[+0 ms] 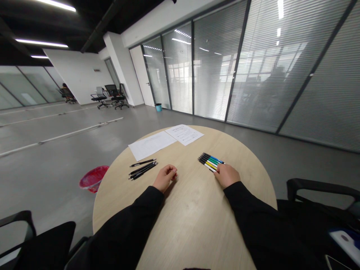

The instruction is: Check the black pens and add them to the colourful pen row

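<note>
The row of coloured pens (208, 161) lies side by side on the right half of the round worktop (180, 221). I have my right hand (228, 175) at the row's near end, fingers against it; I can't tell whether that grip is closed on a pen. My left hand (165, 177) is curled near the middle, its fingertips hidden from me. Black pens (143, 171) lie left of it, two paper sheets (184, 135) beyond.
</note>
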{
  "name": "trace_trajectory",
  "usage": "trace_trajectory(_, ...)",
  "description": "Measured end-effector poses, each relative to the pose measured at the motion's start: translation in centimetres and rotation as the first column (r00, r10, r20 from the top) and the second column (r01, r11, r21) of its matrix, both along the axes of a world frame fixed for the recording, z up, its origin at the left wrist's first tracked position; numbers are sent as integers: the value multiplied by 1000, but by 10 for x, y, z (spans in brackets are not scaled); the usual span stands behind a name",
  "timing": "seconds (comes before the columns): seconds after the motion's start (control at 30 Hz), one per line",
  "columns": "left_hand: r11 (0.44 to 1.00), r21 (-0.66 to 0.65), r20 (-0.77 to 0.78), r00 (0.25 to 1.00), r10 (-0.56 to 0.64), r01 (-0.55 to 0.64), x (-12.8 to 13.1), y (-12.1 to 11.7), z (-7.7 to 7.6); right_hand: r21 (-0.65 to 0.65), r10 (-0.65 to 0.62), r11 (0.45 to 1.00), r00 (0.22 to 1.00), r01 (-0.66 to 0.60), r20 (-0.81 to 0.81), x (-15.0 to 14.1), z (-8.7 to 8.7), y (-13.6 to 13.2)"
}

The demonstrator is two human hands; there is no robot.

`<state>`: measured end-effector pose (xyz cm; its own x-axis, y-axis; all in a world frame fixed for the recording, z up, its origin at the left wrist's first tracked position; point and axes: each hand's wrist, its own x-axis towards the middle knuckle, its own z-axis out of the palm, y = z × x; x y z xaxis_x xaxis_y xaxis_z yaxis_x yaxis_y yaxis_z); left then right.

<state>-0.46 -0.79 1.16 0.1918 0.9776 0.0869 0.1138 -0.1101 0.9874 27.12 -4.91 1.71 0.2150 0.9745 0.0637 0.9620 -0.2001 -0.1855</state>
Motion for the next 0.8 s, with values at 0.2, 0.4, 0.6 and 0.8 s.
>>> trace_trajectory(0.2, 1000, -1, 2, 1000, -12, 12, 0, 0, 0, 25, 2, 1000, 1000, -2, 7, 1, -2, 1)
trace_trajectory(0.4, 1000, -3, 3, 1000, -8, 8, 0, 0, 0, 16, -1, 1000, 1000, 1, 4, 1, 0, 1)
trace_trajectory(0.6, 1000, -3, 7, 1000, -22, 22, -1, 1, -1, 17, -5, 1000, 1000, 5, 2, 1, 0, 1)
trace_trajectory(0.8, 1000, 1, 11, 1000, -29, 29, -1, 2, -3, 34, -16, 999, 1000, 16, 12, 1, -2, 2)
